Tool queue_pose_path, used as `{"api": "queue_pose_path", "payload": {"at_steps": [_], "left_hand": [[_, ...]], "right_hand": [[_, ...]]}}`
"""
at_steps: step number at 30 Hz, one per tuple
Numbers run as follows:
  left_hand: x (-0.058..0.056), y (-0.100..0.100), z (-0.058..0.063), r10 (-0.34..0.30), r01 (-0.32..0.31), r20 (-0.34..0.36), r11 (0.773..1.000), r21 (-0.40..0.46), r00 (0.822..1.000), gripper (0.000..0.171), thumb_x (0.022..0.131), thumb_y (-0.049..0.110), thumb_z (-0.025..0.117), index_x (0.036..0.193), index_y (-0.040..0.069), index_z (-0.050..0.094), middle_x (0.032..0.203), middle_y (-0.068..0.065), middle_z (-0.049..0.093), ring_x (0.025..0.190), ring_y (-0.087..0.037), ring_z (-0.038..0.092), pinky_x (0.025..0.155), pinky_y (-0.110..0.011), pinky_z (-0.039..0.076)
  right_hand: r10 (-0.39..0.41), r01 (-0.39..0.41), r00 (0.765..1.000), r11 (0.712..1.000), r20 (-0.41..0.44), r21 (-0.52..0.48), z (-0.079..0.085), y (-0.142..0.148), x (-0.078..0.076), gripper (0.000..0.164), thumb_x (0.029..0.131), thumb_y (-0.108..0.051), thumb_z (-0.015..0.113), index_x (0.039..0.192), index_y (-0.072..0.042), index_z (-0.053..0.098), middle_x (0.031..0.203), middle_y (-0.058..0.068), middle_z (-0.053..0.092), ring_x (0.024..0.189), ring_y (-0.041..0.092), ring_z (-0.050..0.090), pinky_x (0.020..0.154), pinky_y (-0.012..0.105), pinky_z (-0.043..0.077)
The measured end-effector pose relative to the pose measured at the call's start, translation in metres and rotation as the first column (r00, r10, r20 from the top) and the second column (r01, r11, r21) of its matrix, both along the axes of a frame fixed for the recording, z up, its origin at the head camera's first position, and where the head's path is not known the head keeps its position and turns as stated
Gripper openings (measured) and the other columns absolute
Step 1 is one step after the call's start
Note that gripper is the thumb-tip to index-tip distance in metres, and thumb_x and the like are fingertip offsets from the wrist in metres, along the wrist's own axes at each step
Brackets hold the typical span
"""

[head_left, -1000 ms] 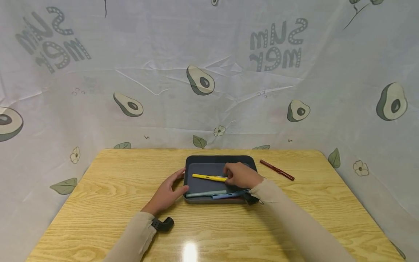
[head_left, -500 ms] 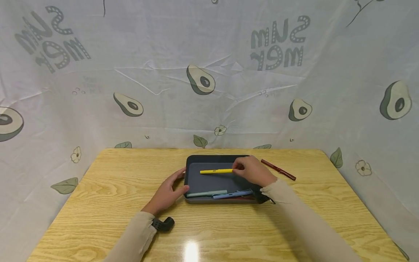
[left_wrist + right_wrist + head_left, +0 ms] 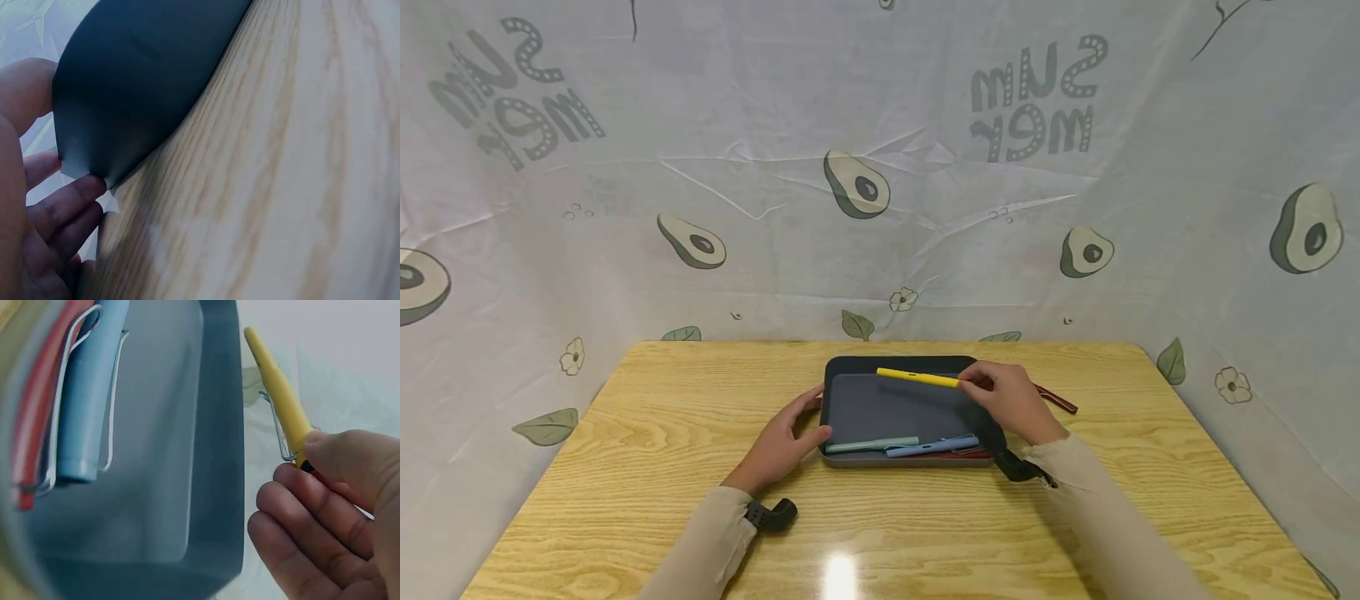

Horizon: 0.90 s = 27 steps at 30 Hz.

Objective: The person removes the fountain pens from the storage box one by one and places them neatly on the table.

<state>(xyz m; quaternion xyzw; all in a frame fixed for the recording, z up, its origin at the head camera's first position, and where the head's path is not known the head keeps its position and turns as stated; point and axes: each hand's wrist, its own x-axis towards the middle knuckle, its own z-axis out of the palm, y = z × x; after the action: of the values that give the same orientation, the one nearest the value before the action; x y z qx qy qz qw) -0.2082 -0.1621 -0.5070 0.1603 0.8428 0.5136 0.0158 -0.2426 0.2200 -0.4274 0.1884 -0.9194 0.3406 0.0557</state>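
My right hand (image 3: 1011, 402) pinches a yellow pen (image 3: 917, 377) by its clip end, between thumb and index finger. The pen is raised above the back right part of a dark grey tray (image 3: 880, 361). In the right wrist view, the yellow pen (image 3: 284, 403) shows its metal clip, and the other fingers curl below it. My left hand (image 3: 778, 446) rests against the tray's left side with thumb and fingers spread. The left wrist view has its fingertips touching the tray wall (image 3: 125, 94). Along the tray's near side lie a pale green pen (image 3: 872, 444), a blue pen (image 3: 932, 447) and a red pen (image 3: 47, 400).
A dark red pen (image 3: 1058, 400) lies on the wooden table (image 3: 700, 417) to the right of the tray, partly hidden behind my right hand. A white cloth with avocado prints (image 3: 775, 208) hangs behind the table and at its sides.
My right hand has lifted the yellow pen from the tray floor and moved it right and toward the back, now covering part of the dark red pen. My left hand stays still.
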Motion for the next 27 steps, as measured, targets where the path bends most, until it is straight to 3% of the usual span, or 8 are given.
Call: {"api": "queue_pose_path", "payload": {"at_steps": [6, 18, 27], "left_hand": [[0.0, 0.0, -0.001, 0.007, -0.007, -0.001, 1.0, -0.013, 1.0, 0.07, 0.101, 0.033, 0.07, 0.162, 0.022, 0.037, 0.154, -0.008, 0.051, 0.149, -0.029, 0.04, 0.122, -0.059, 0.027], [-0.002, 0.001, -0.004, 0.011, -0.011, -0.018, 0.999, -0.032, 1.0, 0.07, 0.102, 0.034, 0.069, 0.162, 0.022, 0.036, 0.155, -0.009, 0.051, 0.149, -0.032, 0.039, 0.121, -0.062, 0.026], [0.0, 0.001, -0.001, 0.016, -0.016, -0.008, 0.999, -0.04, 1.0, 0.07, 0.101, 0.036, 0.069, 0.162, 0.025, 0.037, 0.154, -0.007, 0.051, 0.149, -0.03, 0.039, 0.122, -0.061, 0.026]], "right_hand": [[-0.083, 0.078, 0.995, 0.992, -0.054, -0.095, -0.01, 0.013, 0.009, 0.01, 0.099, -0.019, 0.073, 0.107, -0.014, 0.077, 0.097, 0.001, 0.076, 0.083, 0.016, 0.07, 0.072, 0.03, 0.058], [-0.215, 0.191, 0.97, 0.962, -0.114, -0.196, -0.023, 0.045, 0.011, 0.017, 0.1, -0.02, 0.071, 0.11, -0.008, 0.077, 0.112, 0.01, 0.077, 0.093, 0.025, 0.074, 0.072, 0.017, 0.057], [-0.248, 0.217, 0.958, 0.955, -0.145, -0.201, -0.026, 0.057, 0.012, 0.017, 0.101, -0.021, 0.071, 0.11, -0.007, 0.077, 0.096, 0.007, 0.077, 0.083, 0.025, 0.071, 0.065, 0.02, 0.055]]}}
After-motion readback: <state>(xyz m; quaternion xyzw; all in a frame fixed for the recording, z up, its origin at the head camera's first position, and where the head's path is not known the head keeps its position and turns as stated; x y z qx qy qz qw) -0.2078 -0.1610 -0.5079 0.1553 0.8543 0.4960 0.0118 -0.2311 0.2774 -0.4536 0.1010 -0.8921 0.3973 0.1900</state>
